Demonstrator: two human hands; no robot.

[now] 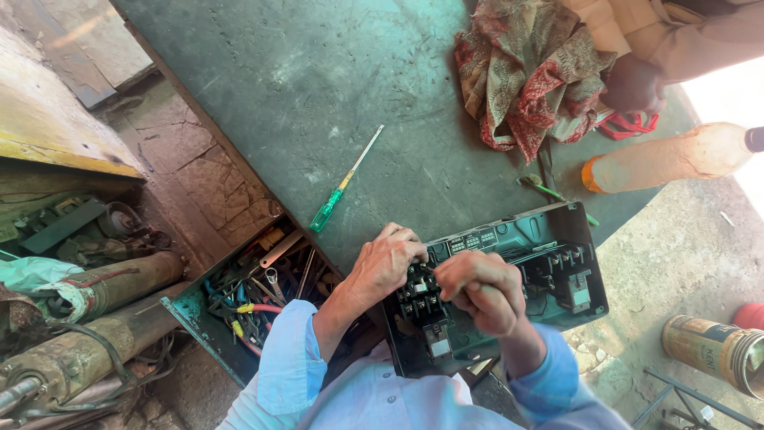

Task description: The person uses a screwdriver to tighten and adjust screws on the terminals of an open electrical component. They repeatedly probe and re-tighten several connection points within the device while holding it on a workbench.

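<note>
A black open electrical box (pixel 557 227) with terminal blocks inside lies at the near edge of a dark green table (pixel 318 72). My left hand (pixel 384 264) rests on the box's left side, fingers curled over the black terminal blocks (pixel 414 301). My right hand (pixel 482 291) is closed in a fist over the middle of the box; what it grips is hidden by the fingers. Both sleeves are light blue. A green-handled screwdriver (pixel 341 186) lies apart on the table, above my left hand.
A patterned red-brown cloth (pixel 525 72) lies at the back right, next to another person's arm (pixel 684 36). An open tool drawer (pixel 259 299) full of wrenches sits below left. Rusty cylinders (pixel 119 283) lie at left; a metal can (pixel 716 350) stands at right.
</note>
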